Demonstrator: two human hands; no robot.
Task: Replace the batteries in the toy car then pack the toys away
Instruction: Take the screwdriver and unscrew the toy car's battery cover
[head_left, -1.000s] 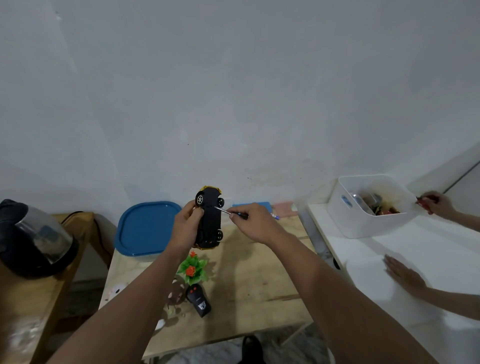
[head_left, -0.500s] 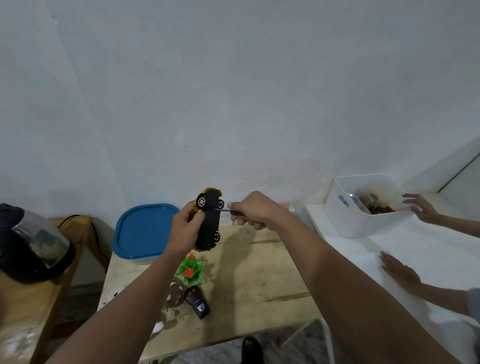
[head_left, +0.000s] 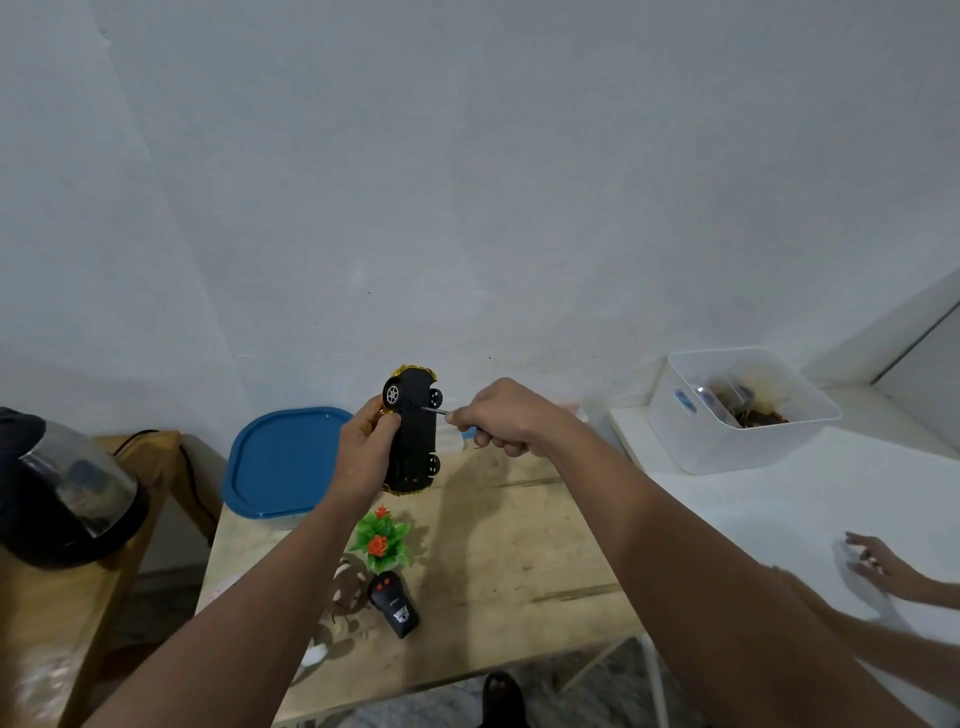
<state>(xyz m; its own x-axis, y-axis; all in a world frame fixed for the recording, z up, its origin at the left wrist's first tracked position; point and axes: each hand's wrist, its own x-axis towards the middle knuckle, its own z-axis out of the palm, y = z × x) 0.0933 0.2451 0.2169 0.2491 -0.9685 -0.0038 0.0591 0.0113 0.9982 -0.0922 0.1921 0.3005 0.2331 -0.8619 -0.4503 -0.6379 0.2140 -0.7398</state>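
Up above the table (head_left: 519, 545), left hand (head_left: 363, 452) gripping toy car (head_left: 413, 431), right hand (head_left: 501, 418) pinching screwdriver (head_left: 435, 411).

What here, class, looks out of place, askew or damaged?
Nothing looks damaged or spilled. The toy car is upside down, wheels showing, but only because the left hand holds it so while the right hand puts a screwdriver to its underside.

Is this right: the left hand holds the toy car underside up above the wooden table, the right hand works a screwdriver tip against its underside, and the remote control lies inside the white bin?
Not quite. In the head view the remote control lies on the wooden table, below the small plastic plant, not in the white bin. The rest holds: left hand holds the toy car, right hand works the screwdriver.
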